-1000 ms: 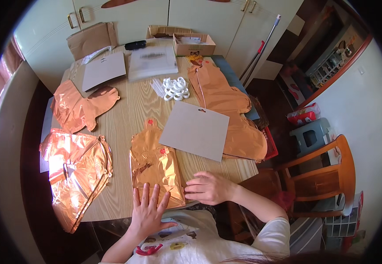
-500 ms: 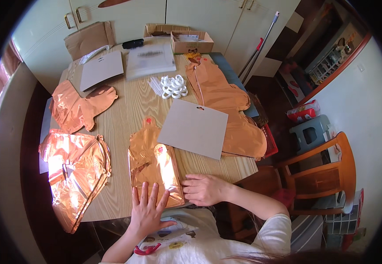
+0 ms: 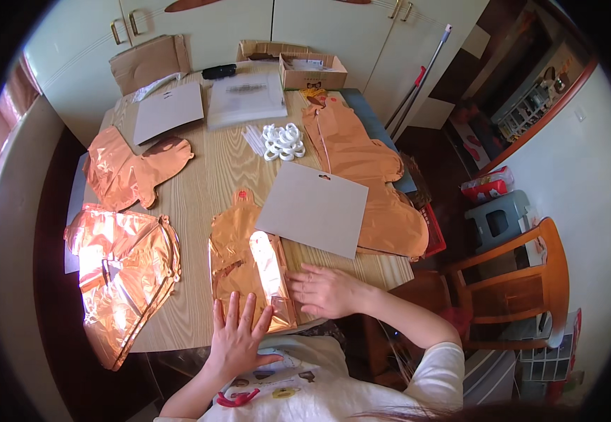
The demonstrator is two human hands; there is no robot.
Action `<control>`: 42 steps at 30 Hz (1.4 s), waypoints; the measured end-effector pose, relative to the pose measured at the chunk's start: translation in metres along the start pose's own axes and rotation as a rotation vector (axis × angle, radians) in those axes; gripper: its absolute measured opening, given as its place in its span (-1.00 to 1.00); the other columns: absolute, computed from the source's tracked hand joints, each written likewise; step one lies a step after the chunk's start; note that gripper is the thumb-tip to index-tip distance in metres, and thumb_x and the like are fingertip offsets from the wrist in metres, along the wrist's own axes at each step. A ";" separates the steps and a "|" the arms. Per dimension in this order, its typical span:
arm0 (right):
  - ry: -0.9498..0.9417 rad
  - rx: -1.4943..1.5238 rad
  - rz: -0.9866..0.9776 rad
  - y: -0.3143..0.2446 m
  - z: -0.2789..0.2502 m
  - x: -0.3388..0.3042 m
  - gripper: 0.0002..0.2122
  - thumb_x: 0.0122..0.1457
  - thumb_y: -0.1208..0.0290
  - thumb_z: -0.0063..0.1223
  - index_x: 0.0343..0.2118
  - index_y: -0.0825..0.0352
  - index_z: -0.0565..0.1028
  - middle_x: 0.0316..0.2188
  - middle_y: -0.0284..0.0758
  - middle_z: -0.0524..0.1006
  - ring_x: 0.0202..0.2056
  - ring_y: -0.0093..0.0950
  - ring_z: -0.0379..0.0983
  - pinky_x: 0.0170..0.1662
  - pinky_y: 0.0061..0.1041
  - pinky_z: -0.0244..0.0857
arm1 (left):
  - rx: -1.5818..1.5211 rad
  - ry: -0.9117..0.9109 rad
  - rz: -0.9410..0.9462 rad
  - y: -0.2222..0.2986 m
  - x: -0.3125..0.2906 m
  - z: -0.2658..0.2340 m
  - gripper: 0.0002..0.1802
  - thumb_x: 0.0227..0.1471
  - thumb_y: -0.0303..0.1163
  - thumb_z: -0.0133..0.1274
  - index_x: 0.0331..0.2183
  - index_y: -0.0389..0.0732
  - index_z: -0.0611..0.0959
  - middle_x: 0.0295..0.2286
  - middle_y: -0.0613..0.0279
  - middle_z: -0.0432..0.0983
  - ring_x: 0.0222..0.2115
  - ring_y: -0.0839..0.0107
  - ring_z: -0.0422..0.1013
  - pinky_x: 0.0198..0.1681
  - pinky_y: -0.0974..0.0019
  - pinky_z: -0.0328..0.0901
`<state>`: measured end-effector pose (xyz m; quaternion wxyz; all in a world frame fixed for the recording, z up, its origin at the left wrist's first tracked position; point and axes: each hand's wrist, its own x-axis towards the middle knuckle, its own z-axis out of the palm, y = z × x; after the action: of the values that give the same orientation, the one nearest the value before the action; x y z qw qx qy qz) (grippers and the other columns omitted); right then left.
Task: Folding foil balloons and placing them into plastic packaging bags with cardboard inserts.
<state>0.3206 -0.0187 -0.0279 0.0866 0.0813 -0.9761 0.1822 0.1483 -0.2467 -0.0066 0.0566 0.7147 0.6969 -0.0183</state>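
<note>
A folded rose-gold foil balloon (image 3: pixel 238 243) lies flat at the table's near edge, its tab pointing away from me. My left hand (image 3: pixel 236 334) rests on its near end with fingers spread. Beside the balloon's right edge is my right hand (image 3: pixel 330 291), fingers stretched out and fingertips at the foil. Nothing shows in either hand. A grey card sheet (image 3: pixel 312 211) with a hang hole lies just beyond, partly over a stack of larger foil balloons (image 3: pixel 347 141) on the right. More flat foil balloons lie on the left, one pile shiny (image 3: pixel 126 260) and one farther back (image 3: pixel 126 172).
White ribbon rolls (image 3: pixel 283 142) and thin white sticks (image 3: pixel 255 140) sit mid-table. Behind them are clear plastic bags (image 3: pixel 245 105), another card sheet (image 3: pixel 168 112) and a small carton (image 3: pixel 312 72). A wooden chair (image 3: pixel 551 281) stands to the right.
My right hand's fingers have straightened from a curl and lie along the balloon's right edge. My left hand stays in place. The whole view has shifted slightly.
</note>
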 end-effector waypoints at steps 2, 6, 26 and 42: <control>0.033 -0.059 0.037 0.006 0.000 0.011 -0.64 0.16 0.25 0.06 -0.05 0.38 0.51 0.03 -0.22 0.50 0.20 -0.32 0.28 0.31 -0.19 0.03 | 0.003 0.026 0.009 0.000 -0.001 0.002 0.20 -0.29 0.52 0.05 0.25 -0.05 0.25 0.20 -0.23 0.09 0.25 -0.33 -0.10 0.22 -0.47 -0.27; 0.082 -0.174 0.093 0.023 0.006 0.027 -0.62 0.17 0.26 0.05 -0.03 0.40 0.50 0.06 -0.20 0.48 0.19 -0.32 0.31 0.31 -0.25 0.03 | -0.017 -0.008 -0.007 0.000 0.000 0.001 0.16 -0.24 0.51 0.02 0.27 0.01 0.23 0.21 -0.16 0.11 0.25 -0.30 -0.08 0.21 -0.48 -0.26; 0.354 -0.125 0.286 0.010 -0.013 0.050 -0.62 0.14 0.34 0.18 -0.02 0.39 0.42 -0.23 -0.32 0.57 -0.12 -0.43 0.51 -0.13 -0.46 0.40 | -0.026 0.038 -0.013 -0.001 -0.002 -0.001 0.15 -0.24 0.49 0.02 0.26 -0.02 0.27 0.20 -0.15 0.14 0.24 -0.28 -0.03 0.21 -0.47 -0.23; 0.318 0.892 0.823 -0.090 0.033 0.010 -0.47 0.13 0.51 0.22 0.09 0.33 0.16 -0.37 -0.30 0.51 -0.55 -0.66 0.41 -0.52 -0.65 0.30 | -0.006 0.035 -0.035 0.000 -0.003 0.006 0.15 -0.21 0.47 0.03 0.28 -0.04 0.22 0.22 -0.16 0.09 0.25 -0.32 -0.07 0.22 -0.46 -0.23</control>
<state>0.3239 -0.1150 -0.0255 0.1112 -0.3010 -0.7327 0.6002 0.1488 -0.2505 -0.0123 0.0462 0.7024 0.7103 -0.0044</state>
